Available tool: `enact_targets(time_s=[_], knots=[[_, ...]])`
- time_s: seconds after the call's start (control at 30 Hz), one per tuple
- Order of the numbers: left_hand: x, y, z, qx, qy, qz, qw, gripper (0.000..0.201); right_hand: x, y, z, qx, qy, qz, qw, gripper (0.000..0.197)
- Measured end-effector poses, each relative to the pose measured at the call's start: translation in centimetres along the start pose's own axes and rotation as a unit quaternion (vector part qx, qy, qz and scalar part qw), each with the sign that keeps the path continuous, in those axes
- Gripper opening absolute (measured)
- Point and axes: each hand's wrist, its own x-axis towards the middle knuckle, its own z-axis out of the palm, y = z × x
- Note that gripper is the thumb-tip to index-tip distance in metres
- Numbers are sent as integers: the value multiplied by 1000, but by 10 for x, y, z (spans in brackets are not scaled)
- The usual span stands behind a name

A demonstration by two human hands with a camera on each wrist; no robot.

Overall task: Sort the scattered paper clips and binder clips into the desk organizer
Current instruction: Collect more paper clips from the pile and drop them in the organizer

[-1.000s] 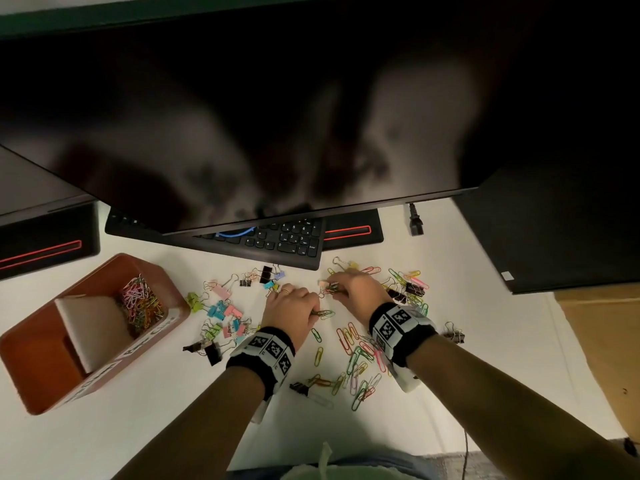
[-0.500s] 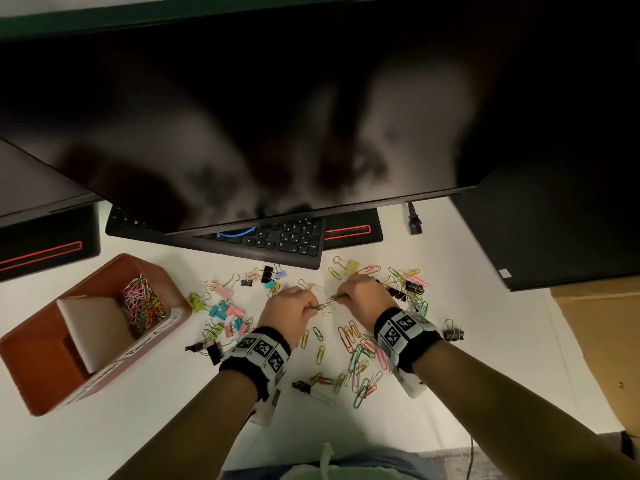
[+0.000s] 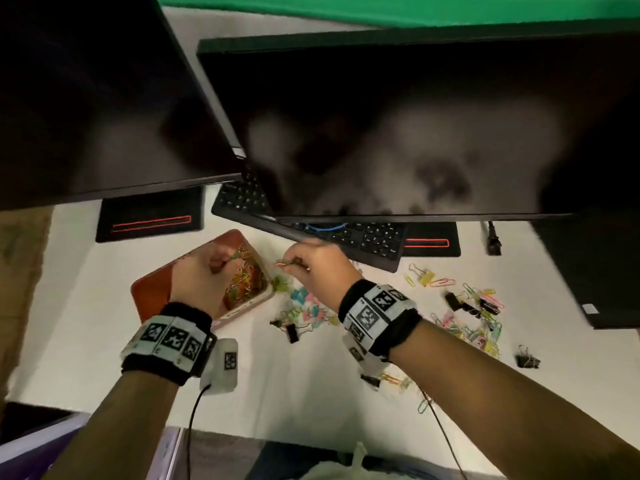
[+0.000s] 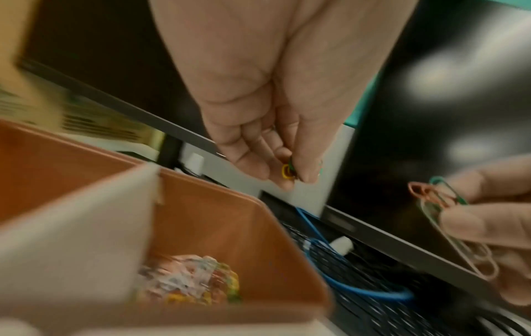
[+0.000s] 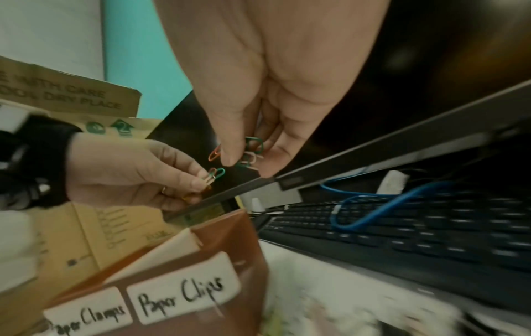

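The brown desk organizer (image 3: 152, 289) sits at the left of the white desk, with a heap of coloured paper clips (image 3: 247, 278) in its right compartment. My left hand (image 3: 225, 261) hovers over that compartment and pinches a few paper clips (image 4: 289, 172). Just right of the organizer's rim, my right hand (image 3: 291, 263) pinches a small bunch of green, orange and pale paper clips (image 5: 250, 152). The organizer's front labels read "Paper Clips" (image 5: 184, 293) and "Paper Clamps" (image 5: 89, 316). Pastel binder clips (image 3: 304, 306) and loose paper clips (image 3: 478, 327) lie scattered on the desk to the right.
A black keyboard (image 3: 363, 237) lies just behind the hands, under a large dark monitor (image 3: 415, 133). A second monitor (image 3: 86, 116) overhangs the left. A lone black binder clip (image 3: 528, 358) lies far right. A cardboard box (image 3: 17, 271) stands at the left edge.
Both hands left the scattered pile and moved left to the organizer, each carrying paper clips. The head view swung left with them.
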Motion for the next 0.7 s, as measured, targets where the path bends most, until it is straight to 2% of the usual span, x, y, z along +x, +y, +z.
enact_targets(time_s=[0.07,0.13,0.23,0.3,0.37,0.43,0.57,0.7], knots=[[4,-11,-13,-10,-11,-29,999,8,23,-24,21,4,-20,5,1000,15],[8,-20,-19,-1,-51,-34,998,8,40,-39,42,11,-41,24,999,20],[11,-30,-23,33,-78,-7,996,25,46,-46,60,32,-64,68,995,34],[7,-31,-25,27,-77,18,997,29,36,-44,58,52,-48,77,994,36],[-1,-29,-23,10,-79,57,995,26,16,-31,51,61,-24,80,995,29],[-12,-25,-15,-9,-115,105,988,23,-11,-6,40,43,6,100,994,21],[-35,-12,17,-36,-182,179,966,19,-76,58,14,-6,60,212,975,19],[-59,8,63,-20,-266,211,940,14,-125,106,-12,-40,85,308,947,27]])
